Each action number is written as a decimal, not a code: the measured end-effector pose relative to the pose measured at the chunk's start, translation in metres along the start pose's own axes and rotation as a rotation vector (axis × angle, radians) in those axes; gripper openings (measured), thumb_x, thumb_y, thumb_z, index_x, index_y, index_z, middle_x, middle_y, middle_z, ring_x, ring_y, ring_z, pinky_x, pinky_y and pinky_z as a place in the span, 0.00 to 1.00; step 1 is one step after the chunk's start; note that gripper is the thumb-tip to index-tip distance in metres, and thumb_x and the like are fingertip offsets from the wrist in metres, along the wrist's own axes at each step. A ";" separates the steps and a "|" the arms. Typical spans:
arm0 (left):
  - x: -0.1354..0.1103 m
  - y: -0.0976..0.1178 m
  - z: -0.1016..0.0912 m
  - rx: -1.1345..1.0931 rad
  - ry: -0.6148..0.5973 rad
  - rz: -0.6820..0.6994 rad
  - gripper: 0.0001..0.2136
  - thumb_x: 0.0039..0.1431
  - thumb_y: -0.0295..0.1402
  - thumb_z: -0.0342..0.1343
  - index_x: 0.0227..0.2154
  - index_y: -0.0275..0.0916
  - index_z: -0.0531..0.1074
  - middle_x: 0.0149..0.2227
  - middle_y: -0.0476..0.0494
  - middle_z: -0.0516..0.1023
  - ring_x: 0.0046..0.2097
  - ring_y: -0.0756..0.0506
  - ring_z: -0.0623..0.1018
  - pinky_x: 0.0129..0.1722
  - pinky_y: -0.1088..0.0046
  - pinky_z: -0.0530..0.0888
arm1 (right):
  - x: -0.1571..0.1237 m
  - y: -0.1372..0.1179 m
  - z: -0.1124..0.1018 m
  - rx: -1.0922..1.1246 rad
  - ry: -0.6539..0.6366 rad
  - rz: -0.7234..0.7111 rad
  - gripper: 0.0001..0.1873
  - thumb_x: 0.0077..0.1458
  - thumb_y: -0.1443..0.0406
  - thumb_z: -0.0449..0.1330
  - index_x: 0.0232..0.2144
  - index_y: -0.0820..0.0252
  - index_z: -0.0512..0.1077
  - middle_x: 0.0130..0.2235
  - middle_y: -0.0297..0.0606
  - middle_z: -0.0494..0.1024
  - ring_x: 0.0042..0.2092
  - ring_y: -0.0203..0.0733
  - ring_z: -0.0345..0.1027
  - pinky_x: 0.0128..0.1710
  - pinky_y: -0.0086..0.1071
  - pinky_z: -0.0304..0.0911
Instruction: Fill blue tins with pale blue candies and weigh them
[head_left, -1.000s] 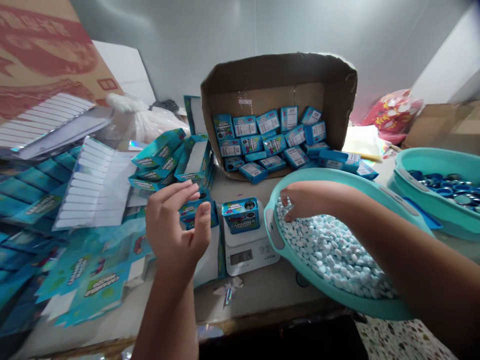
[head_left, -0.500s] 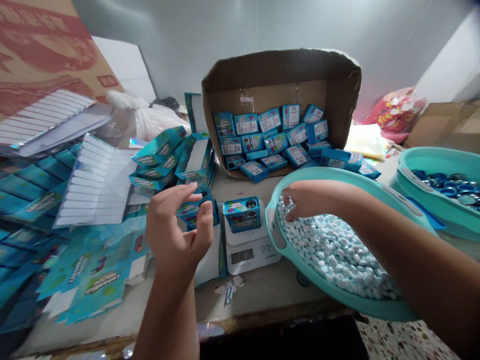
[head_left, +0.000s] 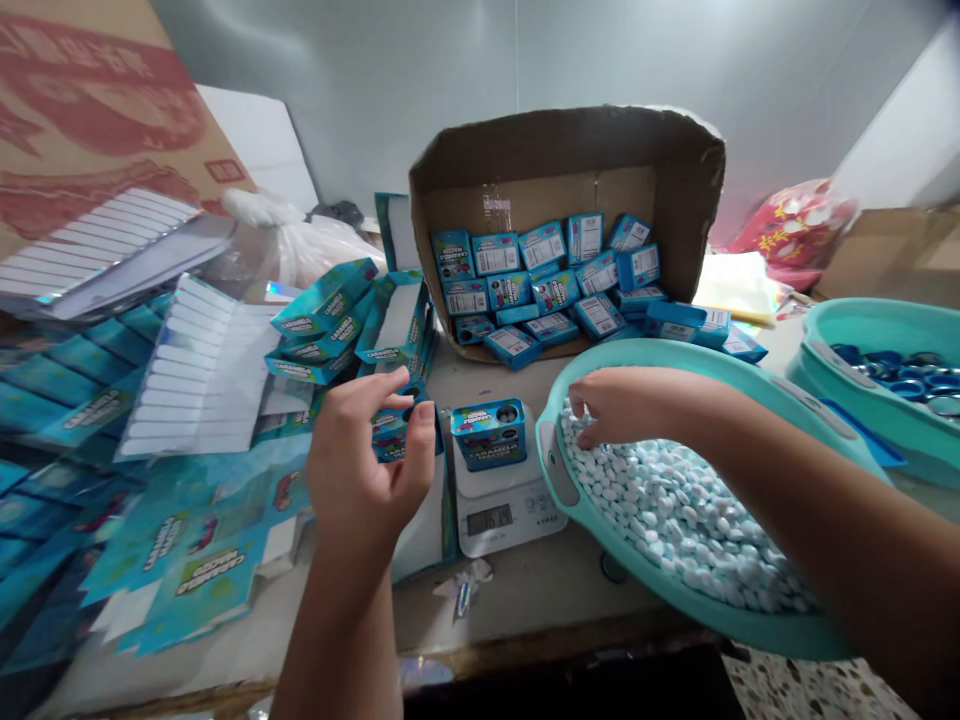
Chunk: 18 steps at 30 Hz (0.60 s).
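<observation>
My left hand (head_left: 375, 450) is raised with its thumb and fingers curved apart, holding nothing. Partly hidden behind its fingers is a small blue candy box (head_left: 388, 432). To its right, another candy box (head_left: 489, 436) stands on a white digital kitchen scale (head_left: 547, 518); a round opening in its top shows dark contents. My right hand (head_left: 611, 405) reaches into a turquoise basin (head_left: 553, 462) with thumb and forefinger apart, touching the small white candies (head_left: 660, 500) at the basin's left side.
A tilted cardboard box (head_left: 465, 160) full of small blue boxes stands behind the scale. Another turquoise basin (head_left: 847, 390) with blue lids (head_left: 904, 385) is at right. Display trays (head_left: 322, 310), white dividers (head_left: 202, 380) and flat printed cartons (head_left: 214, 585) crowd the left. A crumpled wrapper (head_left: 463, 590) lies in front.
The whole view has shifted slightly, moving things a little right and down. My left hand stays raised and apart; my right hand remains among the candies with hardly any change.
</observation>
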<state>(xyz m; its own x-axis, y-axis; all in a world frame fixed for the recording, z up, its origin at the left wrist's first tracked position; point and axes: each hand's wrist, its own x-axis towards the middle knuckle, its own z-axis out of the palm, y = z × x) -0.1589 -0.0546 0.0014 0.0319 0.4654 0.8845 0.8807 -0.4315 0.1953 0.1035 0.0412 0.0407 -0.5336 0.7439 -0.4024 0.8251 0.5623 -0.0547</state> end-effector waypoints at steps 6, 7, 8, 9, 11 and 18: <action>-0.003 0.000 -0.004 -0.024 0.066 -0.114 0.21 0.59 0.27 0.59 0.54 0.45 0.66 0.46 0.43 0.76 0.44 0.43 0.79 0.51 0.58 0.74 | -0.002 -0.009 -0.002 -0.042 -0.025 0.016 0.13 0.51 0.58 0.63 0.39 0.58 0.75 0.37 0.38 0.77 0.36 0.46 0.70 0.28 0.34 0.53; -0.003 0.001 -0.006 -0.021 0.059 -0.149 0.21 0.59 0.28 0.59 0.54 0.45 0.66 0.46 0.43 0.76 0.43 0.43 0.79 0.50 0.58 0.75 | -0.002 -0.009 -0.002 -0.046 -0.026 0.010 0.13 0.52 0.58 0.63 0.39 0.58 0.75 0.38 0.39 0.77 0.37 0.46 0.70 0.28 0.34 0.54; -0.002 0.002 -0.007 -0.012 0.044 -0.181 0.20 0.59 0.28 0.59 0.54 0.46 0.66 0.47 0.44 0.76 0.42 0.43 0.79 0.49 0.59 0.75 | -0.001 -0.009 -0.001 -0.051 -0.030 0.012 0.13 0.52 0.58 0.63 0.39 0.58 0.74 0.39 0.39 0.78 0.38 0.47 0.70 0.29 0.34 0.54; -0.001 0.003 -0.009 0.001 0.023 -0.203 0.19 0.59 0.29 0.59 0.53 0.46 0.67 0.47 0.44 0.76 0.42 0.43 0.79 0.48 0.59 0.75 | -0.001 -0.010 -0.001 -0.055 -0.033 0.014 0.13 0.53 0.58 0.62 0.39 0.57 0.74 0.40 0.40 0.78 0.39 0.48 0.71 0.29 0.35 0.55; 0.003 0.005 -0.011 0.029 -0.028 -0.225 0.15 0.60 0.31 0.59 0.50 0.45 0.70 0.46 0.44 0.76 0.41 0.44 0.79 0.49 0.60 0.75 | 0.000 -0.010 0.001 -0.059 -0.036 0.016 0.13 0.53 0.59 0.62 0.40 0.57 0.74 0.41 0.41 0.78 0.41 0.50 0.71 0.30 0.35 0.56; 0.007 0.006 -0.010 0.008 -0.190 -0.232 0.10 0.64 0.35 0.56 0.47 0.44 0.72 0.42 0.47 0.78 0.40 0.45 0.78 0.44 0.66 0.74 | -0.001 -0.008 0.005 -0.086 -0.025 0.010 0.12 0.55 0.59 0.60 0.42 0.55 0.74 0.43 0.44 0.78 0.41 0.52 0.72 0.31 0.38 0.58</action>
<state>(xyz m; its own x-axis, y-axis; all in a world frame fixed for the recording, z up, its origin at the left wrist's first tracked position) -0.1581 -0.0617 0.0134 -0.0838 0.6877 0.7211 0.8785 -0.2905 0.3792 0.0981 0.0343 0.0371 -0.5201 0.7406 -0.4256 0.8105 0.5850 0.0276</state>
